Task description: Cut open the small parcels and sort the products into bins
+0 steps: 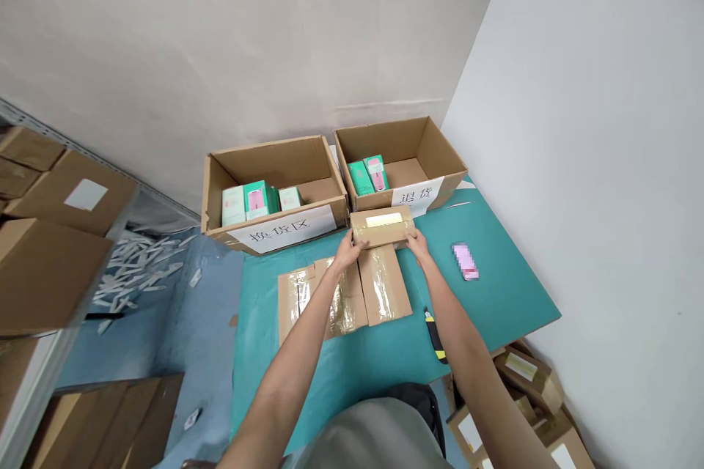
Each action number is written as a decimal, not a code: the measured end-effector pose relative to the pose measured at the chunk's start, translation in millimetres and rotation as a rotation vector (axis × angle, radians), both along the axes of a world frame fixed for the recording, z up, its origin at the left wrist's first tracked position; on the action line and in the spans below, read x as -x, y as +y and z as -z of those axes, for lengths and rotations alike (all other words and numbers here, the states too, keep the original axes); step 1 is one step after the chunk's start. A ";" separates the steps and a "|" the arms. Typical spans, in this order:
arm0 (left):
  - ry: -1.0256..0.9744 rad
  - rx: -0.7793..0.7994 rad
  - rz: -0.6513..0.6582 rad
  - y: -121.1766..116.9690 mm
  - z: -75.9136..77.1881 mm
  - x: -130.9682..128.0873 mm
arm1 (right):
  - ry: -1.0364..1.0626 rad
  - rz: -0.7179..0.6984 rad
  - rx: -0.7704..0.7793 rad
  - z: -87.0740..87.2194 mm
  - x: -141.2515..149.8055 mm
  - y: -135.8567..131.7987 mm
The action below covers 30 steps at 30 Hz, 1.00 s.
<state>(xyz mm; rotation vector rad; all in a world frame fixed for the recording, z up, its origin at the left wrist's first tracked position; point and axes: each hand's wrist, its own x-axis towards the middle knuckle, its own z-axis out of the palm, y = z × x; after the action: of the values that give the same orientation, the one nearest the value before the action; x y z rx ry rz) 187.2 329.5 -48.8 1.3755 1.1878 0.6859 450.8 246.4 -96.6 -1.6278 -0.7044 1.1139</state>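
Note:
Between my two hands is a small taped cardboard box [383,236] with a pale label. My left hand [346,252] grips its left end and my right hand [419,245] its right end, with fingers partly hidden behind it. Just below it on the green table [357,366], three taped cardboard parcels lie side by side: a right one [386,289], a middle one [346,300] and a left one [291,293], partly covered by my left forearm. Beside my right forearm lies a black and yellow utility knife [435,335].
At the table's back stand two open cartons with handwritten signs, a left carton [324,216] and a right carton [454,172], each holding small green or white boxes. A pixelated pink item [465,261] lies right. Stacked cartons [55,264] stand left; more boxes [522,388] sit lower right.

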 end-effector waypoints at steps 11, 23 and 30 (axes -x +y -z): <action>-0.104 -0.259 0.038 -73.7 -113.9 25.2 | -0.033 0.086 -0.221 -118.9 5.9 -69.5; 0.060 -0.079 -0.251 -211.9 -115.2 148.0 | -0.221 -0.078 -0.085 -159.5 126.2 -199.4; 0.146 0.091 -0.560 -196.1 -44.9 212.5 | -0.003 0.034 0.252 -115.2 92.4 -196.3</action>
<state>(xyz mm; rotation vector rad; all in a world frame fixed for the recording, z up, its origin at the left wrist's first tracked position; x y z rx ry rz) -25.3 133.3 -3.8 1.0289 1.7264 0.9154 358.4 50.2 18.6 -1.8461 -0.5528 1.2137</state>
